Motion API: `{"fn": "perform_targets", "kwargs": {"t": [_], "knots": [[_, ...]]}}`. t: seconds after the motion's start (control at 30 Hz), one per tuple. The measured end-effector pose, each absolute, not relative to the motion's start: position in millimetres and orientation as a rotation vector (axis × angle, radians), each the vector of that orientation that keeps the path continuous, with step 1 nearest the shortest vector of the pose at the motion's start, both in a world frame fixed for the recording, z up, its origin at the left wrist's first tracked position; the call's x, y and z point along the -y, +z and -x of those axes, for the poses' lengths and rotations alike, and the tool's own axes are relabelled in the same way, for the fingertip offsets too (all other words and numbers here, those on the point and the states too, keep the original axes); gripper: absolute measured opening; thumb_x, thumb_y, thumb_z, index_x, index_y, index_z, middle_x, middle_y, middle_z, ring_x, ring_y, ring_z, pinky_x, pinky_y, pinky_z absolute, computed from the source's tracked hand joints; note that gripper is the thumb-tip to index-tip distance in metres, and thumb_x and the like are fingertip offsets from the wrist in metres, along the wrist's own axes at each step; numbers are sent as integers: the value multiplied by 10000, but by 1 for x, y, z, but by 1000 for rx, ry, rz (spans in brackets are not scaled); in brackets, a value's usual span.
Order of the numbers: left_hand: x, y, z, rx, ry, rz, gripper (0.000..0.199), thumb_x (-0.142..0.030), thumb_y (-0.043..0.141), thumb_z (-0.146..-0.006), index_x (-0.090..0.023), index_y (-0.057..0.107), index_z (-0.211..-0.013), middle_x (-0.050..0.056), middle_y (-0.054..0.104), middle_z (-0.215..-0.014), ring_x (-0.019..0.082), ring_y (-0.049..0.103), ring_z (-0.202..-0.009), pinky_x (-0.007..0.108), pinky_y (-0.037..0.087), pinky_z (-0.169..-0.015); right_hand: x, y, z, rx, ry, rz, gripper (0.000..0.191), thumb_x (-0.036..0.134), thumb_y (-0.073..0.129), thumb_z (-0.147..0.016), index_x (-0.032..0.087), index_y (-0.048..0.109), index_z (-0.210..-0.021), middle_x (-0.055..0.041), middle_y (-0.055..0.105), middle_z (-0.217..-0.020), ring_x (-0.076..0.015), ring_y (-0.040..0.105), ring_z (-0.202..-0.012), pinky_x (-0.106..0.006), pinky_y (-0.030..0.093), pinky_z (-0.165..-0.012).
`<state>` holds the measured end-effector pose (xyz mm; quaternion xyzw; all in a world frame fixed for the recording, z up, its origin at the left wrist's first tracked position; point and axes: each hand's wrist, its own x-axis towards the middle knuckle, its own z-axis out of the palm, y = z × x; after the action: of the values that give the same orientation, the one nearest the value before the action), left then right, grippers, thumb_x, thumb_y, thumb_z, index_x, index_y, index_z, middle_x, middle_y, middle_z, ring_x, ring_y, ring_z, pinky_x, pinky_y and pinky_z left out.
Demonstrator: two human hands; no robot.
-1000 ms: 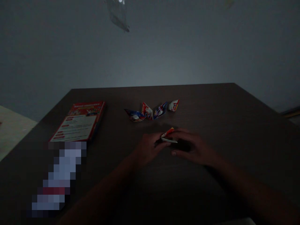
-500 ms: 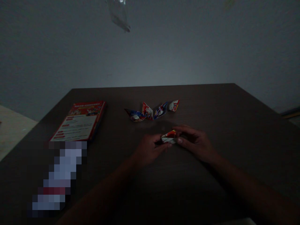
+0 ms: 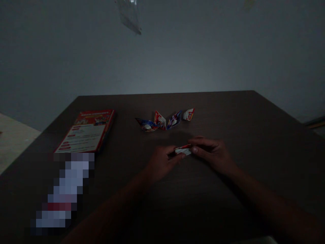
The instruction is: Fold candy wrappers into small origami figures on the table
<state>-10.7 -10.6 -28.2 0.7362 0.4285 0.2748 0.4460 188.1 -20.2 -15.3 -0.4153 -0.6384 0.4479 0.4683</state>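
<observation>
Between my two hands is a small piece of folded paper (image 3: 183, 150), white with a red upper edge. My left hand (image 3: 160, 162) pinches its left end between thumb and fingers. At the right end, my right hand (image 3: 212, 152) grips it, the thumb in front and the fingers behind. Beyond the hands, several folded paper shapes stand on the table: a blue one (image 3: 147, 125), a red one (image 3: 160, 120), a blue-purple one (image 3: 174, 119) and, a little apart, a white one with red edges (image 3: 188, 114).
A stack of red-edged printed sheets or booklets (image 3: 83, 135) lies on the left of the dark table (image 3: 228, 112). In front of it a long pale item (image 3: 66, 189) is pixelated. A clear plastic bag (image 3: 129, 15) hangs on the wall behind.
The folded paper in my hands now looks flatter, and less of its red-orange inside shows. Both hands stay nearly in place; the shapes on the table have not moved.
</observation>
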Motion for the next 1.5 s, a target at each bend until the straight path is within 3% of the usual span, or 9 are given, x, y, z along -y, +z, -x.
{"fn": "perform_targets", "kwargs": {"t": [0.43, 0.67, 0.9, 1.0, 1.27, 1.5], "knots": [[13, -31, 8, -1045, 718, -1721, 278, -359, 578, -823, -164, 649, -1008, 19, 664, -770, 150, 603, -710, 234, 424, -622, 20, -14, -186, 1597, 1070, 1055, 168, 259, 672, -780, 227, 732, -934, -51, 683, -914, -166, 623, -857, -280, 493, -751], [18, -32, 2, -972, 767, -1514, 277, -387, 585, -819, -135, 647, -916, 7, 612, -678, 122, 555, -629, 219, 405, -586, 18, -18, -186, 1461, 1264, 1088, 141, 287, 687, -763, 230, 746, -877, -29, 678, -831, -148, 609, -777, -264, 466, -688], [15, -33, 2, -946, 763, -1428, 271, -366, 622, -792, -130, 667, -918, 6, 614, -662, 107, 541, -587, 210, 398, -558, 16, -26, -183, 1098, 1523, 1094, 203, 313, 789, -635, 197, 745, -796, -34, 690, -756, -152, 591, -697, -303, 452, -683], [13, -32, 4, -949, 764, -1421, 239, -338, 618, -797, -115, 669, -868, 10, 619, -649, 101, 531, -584, 205, 389, -557, 17, -25, -183, 1019, 1617, 1007, 188, 354, 744, -691, 168, 726, -710, -30, 651, -666, -146, 573, -663, -317, 443, -698], [13, -32, 5, -973, 756, -1448, 242, -349, 611, -798, -119, 675, -837, 7, 607, -664, 99, 506, -598, 206, 362, -563, 19, -17, -186, 1409, 1398, 1168, 227, 359, 674, -771, 157, 694, -671, -11, 631, -686, -122, 540, -680, -253, 395, -666], [14, -31, 4, -977, 773, -1448, 257, -347, 611, -797, -160, 681, -958, -3, 614, -719, 100, 506, -626, 197, 360, -562, 22, -11, -183, 1460, 1326, 1298, 268, 411, 669, -750, 156, 706, -678, -19, 641, -640, -125, 538, -614, -252, 388, -592]]}}
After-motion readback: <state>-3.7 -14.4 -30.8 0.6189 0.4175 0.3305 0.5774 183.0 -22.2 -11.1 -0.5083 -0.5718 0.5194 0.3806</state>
